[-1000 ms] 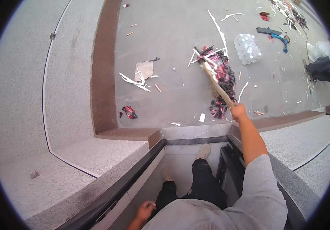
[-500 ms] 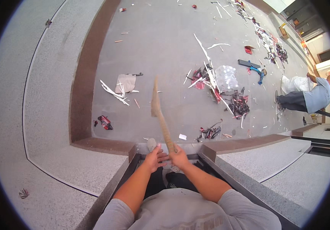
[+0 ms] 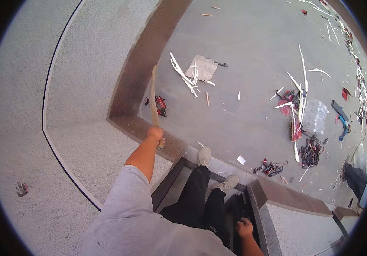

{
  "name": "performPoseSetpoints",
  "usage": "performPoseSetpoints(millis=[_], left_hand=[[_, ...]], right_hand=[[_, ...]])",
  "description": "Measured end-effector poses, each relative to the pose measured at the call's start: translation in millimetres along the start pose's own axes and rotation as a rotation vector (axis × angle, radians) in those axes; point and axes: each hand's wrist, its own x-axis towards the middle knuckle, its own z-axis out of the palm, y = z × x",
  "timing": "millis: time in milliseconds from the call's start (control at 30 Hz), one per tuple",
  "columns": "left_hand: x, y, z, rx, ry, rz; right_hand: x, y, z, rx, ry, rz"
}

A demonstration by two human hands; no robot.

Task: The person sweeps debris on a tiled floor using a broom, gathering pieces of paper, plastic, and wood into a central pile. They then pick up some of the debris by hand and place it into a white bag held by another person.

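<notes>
My left hand point(image 3: 156, 135) is closed round the lower end of a long, slightly curved, straw-coloured stick point(image 3: 154, 96), which looks rough and widens a little. It points away from me over the brown border, beside a crumpled red and black scrap point(image 3: 160, 106) on the floor. Low at my right side, my right hand point(image 3: 244, 228) hangs with its fingers curled in and nothing seen in it, near the dark frame of the opening in the low wall. My feet in pale shoes point(image 3: 204, 156) are at that opening.
White strips, red and black scraps point(image 3: 311, 152) and a clear plastic piece point(image 3: 314, 117) litter the grey floor. A flat beige sheet point(image 3: 202, 68) lies ahead, a blue tool point(image 3: 342, 123) farther right. At the right edge stands another person point(image 3: 356, 181). Low speckled walls point(image 3: 81, 106) flank me.
The stick has passed from my right hand to my left and swung leftward. My right hand has dropped to my right side. The view has turned left.
</notes>
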Motion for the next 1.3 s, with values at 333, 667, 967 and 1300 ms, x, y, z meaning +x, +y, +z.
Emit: performPoseSetpoints(millis=[333, 667, 967, 1300], left_hand=[[117, -53, 28, 0.039, -0.167, -0.135], [-142, -98, 186, 0.198, -0.519, 0.084], [-309, -45, 217, 0.532, -0.923, 0.63], [-281, 97, 192, 0.496, -0.513, 0.715]], right_hand=[[-11, -8, 13, 0.221, -0.027, 0.252], [-34, -116, 48, 0.357, -0.162, 0.139], [-81, -205, 1, 0.493, -0.058, -0.032], [-19, -379, -38, 0.445, -0.309, -0.286]])
